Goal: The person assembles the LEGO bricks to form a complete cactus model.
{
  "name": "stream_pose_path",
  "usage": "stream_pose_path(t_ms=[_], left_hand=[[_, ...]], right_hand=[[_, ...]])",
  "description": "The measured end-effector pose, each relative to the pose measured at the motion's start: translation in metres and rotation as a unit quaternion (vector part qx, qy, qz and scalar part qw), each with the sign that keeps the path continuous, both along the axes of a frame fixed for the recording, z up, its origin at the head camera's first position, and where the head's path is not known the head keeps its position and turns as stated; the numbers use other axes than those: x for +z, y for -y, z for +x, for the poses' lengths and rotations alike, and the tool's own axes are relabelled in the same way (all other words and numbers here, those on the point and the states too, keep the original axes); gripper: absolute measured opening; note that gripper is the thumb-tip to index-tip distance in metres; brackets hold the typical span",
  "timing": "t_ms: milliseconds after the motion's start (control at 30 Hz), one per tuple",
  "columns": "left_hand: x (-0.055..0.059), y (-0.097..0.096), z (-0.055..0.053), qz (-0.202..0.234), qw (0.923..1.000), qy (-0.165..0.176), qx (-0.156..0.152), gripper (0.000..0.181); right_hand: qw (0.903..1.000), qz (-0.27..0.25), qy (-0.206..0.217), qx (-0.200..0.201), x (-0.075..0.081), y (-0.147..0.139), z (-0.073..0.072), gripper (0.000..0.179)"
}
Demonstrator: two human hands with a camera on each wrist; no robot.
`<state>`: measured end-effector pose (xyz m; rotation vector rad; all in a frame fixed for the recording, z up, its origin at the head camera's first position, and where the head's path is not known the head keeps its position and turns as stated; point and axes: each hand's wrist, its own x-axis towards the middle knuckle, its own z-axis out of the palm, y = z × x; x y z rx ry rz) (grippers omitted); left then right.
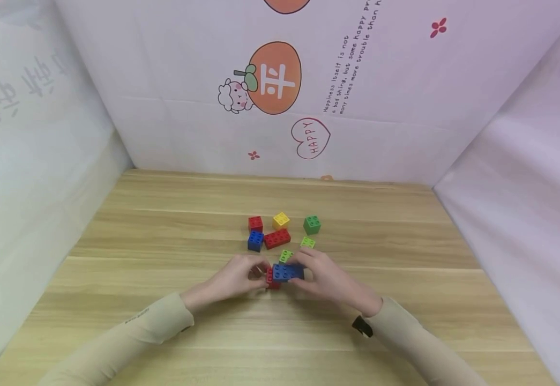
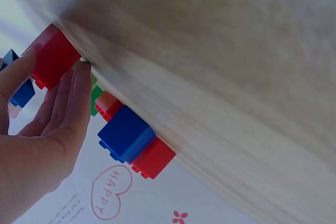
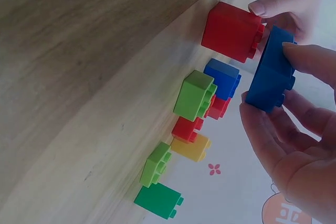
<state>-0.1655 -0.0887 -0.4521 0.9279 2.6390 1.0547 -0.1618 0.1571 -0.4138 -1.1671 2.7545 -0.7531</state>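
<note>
Just in front of the person, the left hand (image 1: 241, 276) holds a red toy brick (image 1: 271, 284) between thumb and fingers, low at the wooden table. Studs on this red brick (image 3: 231, 32) point up toward a long blue brick (image 3: 270, 72). The right hand (image 1: 325, 276) pinches that blue brick by its sides, thumb on one side and fingers on the other. In the head view the blue brick partly covers the red one. A gap shows between part of the blue brick's underside and the red studs in the right wrist view.
Beyond the hands stand a small red brick (image 1: 255, 222), a blue brick (image 1: 255, 240), a long red brick (image 1: 277, 238), a yellow brick (image 1: 281, 221) and a green brick (image 1: 312, 224). Two light green bricks (image 1: 286, 256) lie nearer the hands. White printed sheets (image 1: 188, 107) surround the table.
</note>
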Motion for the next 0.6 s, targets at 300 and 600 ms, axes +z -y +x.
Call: stream_pose_path(t_ms=[300, 600], left_hand=[[0.0009, 0.0011, 0.0007, 0.002, 1.0000, 0.008, 0.000, 0.027], [0.0019, 0.0012, 0.0012, 0.002, 0.9999, -0.010, -0.004, 0.023]], right_hand=[[1.0000, 0.006, -0.002, 0.003, 0.0005, 0.0060, -0.0032, 0.031], [0.9998, 0.001, 0.007, 0.018, -0.0012, 0.0097, -0.0056, 0.033]])
